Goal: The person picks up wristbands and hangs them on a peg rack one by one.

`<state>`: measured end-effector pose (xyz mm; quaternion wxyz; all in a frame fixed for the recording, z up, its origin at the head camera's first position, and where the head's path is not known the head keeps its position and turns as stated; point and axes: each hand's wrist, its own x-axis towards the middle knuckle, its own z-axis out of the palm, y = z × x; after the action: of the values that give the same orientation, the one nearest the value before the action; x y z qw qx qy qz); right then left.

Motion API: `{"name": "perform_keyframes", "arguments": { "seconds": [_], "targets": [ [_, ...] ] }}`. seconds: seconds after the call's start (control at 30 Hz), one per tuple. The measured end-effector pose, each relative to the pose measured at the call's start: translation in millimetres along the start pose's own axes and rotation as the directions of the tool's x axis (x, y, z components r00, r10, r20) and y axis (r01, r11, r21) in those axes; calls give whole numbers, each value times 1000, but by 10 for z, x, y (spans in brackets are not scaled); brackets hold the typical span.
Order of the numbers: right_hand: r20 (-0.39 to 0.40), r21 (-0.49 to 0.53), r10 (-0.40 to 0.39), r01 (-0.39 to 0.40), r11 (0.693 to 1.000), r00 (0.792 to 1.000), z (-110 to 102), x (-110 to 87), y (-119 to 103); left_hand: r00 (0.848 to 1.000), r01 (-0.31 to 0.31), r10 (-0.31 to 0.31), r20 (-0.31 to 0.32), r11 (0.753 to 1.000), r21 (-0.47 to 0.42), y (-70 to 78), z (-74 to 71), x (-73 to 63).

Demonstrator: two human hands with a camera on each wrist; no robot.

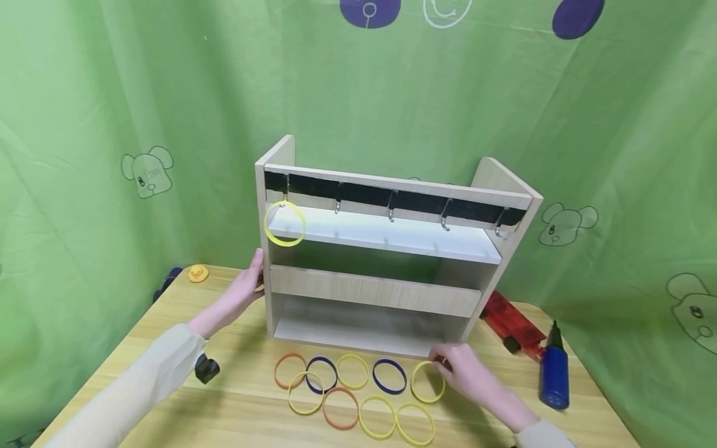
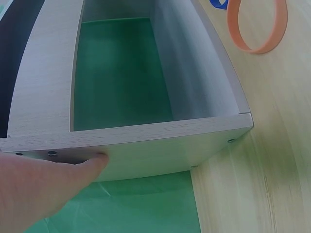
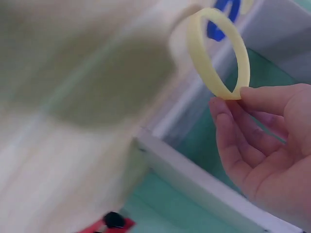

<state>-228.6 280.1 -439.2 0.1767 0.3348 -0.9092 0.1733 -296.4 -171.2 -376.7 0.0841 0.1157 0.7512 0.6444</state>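
My right hand (image 1: 462, 371) pinches a yellow ring (image 1: 427, 381) between thumb and fingertips, just in front of the lower right part of a pale wooden rack (image 1: 375, 289). In the right wrist view this ring (image 3: 199, 51) stands up from the fingertips. Against the rack's left outer side lies my left hand (image 1: 244, 289); its thumb rests along the panel (image 2: 160, 153), and the other fingers are mostly hidden. Several metal hooks (image 1: 391, 205) line the rack's black upper strip. Another yellow ring (image 1: 267, 233) hangs from the leftmost hook.
Several orange, blue and yellow rings, such as an orange ring (image 1: 340, 425) and a blue ring (image 1: 403, 381), lie before the rack. A red toy vehicle (image 1: 515, 323) and a blue pump (image 1: 554, 376) are at right. A yellow toy duck (image 1: 198, 273) sits at the back left.
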Motion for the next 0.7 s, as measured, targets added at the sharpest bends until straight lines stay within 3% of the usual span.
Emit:
{"name": "perform_keyframes", "arguments": {
  "seconds": [0.17,0.37,0.7],
  "targets": [
    [-94,-61,-102,96,993,990,-140,162,-172,1000,-3,3,-1,1000,5,-2,4,7],
    [-155,-101,-184,169,980,971,-432,483,-498,1000,-3,3,-7,1000,9,-6,15,10],
    [-189,-133,-367,347,928,911,-1082,1160,-1070,1000,-13,13,2,1000,-6,-3,8,-1]
  ]
}}
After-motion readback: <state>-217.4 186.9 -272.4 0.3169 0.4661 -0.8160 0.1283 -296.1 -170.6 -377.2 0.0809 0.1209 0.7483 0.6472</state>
